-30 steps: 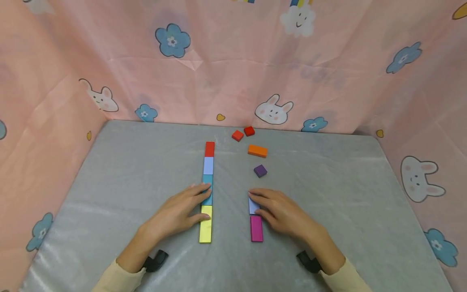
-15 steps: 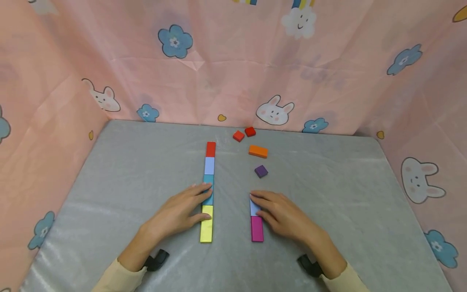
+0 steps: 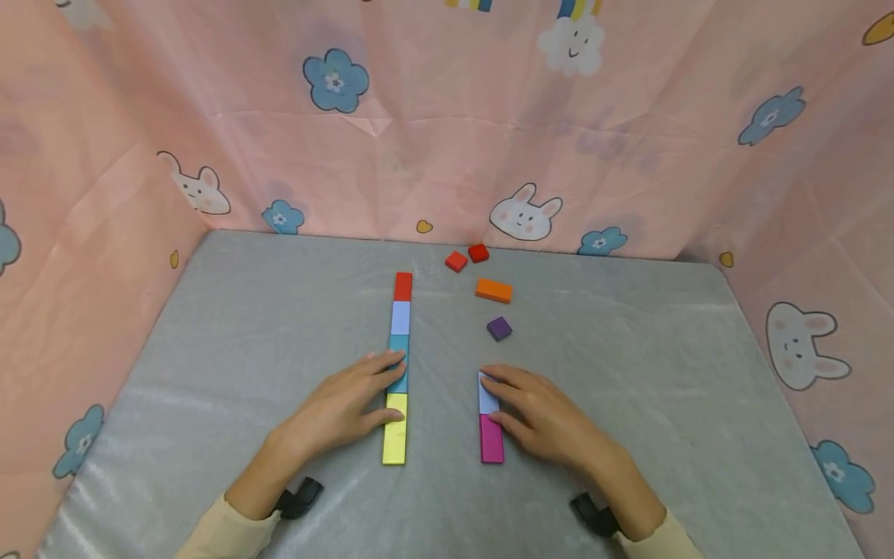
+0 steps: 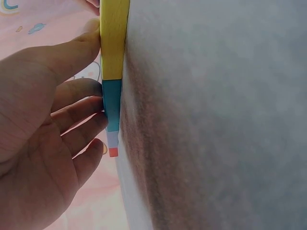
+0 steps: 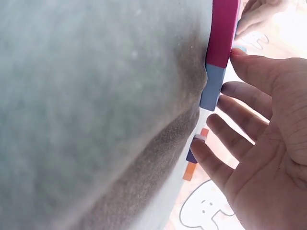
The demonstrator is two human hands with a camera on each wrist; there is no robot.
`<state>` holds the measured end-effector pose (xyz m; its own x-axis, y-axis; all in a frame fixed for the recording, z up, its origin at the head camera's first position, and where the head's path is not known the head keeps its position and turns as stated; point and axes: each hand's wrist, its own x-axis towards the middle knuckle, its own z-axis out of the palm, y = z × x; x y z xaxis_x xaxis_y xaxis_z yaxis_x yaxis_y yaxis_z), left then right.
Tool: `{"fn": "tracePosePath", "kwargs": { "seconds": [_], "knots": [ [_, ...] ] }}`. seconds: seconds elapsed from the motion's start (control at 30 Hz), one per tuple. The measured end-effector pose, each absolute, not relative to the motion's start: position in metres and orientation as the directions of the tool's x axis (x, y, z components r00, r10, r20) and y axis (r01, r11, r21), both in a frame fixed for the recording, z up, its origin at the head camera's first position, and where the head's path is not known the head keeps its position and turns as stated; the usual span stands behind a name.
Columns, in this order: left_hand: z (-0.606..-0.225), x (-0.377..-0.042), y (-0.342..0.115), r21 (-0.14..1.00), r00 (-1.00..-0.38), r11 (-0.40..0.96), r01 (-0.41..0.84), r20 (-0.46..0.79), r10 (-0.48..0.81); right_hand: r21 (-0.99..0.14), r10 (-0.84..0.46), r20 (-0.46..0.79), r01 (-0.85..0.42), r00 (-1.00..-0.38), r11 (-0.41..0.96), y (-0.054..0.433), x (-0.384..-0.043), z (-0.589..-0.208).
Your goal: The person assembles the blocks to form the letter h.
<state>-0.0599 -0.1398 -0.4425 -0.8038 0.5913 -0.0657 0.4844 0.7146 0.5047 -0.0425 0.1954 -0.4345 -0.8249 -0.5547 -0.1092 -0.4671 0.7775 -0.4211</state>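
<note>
A straight row of flat blocks runs away from me: a yellow block, a teal block, a light blue block and a red block. My left hand rests on this row, fingertips on the teal block and thumb on the yellow one. To the right, a magenta block touches a second light blue block end to end. My right hand lies over them with fairly straight fingers, fingertips on the light blue block and thumb at the magenta block's near-joint edge.
Beyond the right hand lie a purple block, an orange block and two small red blocks, a left one and a right one. The grey cloth-covered table ends at a pink printed curtain.
The small gap between the right-hand light blue block and the magenta block has closed. My right thumb has moved from the light blue block towards the magenta one. The left hand stays in place.
</note>
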Motion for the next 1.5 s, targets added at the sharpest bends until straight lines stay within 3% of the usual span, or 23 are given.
{"fn": "tracePosePath", "kwargs": {
  "seconds": [0.9,1.5],
  "knots": [
    [-0.444,-0.061,-0.142,0.507,-0.797,0.704,0.497,-0.052,0.601,-0.378,-0.548,-0.041,-0.494,-0.836,0.783,0.195,-0.038,-0.436],
    [-0.443,-0.06,-0.144,0.516,-0.802,0.706,0.485,-0.059,0.594,-0.379,-0.542,0.149,-0.554,-0.827,0.741,0.197,-0.058,-0.432]
  ]
}}
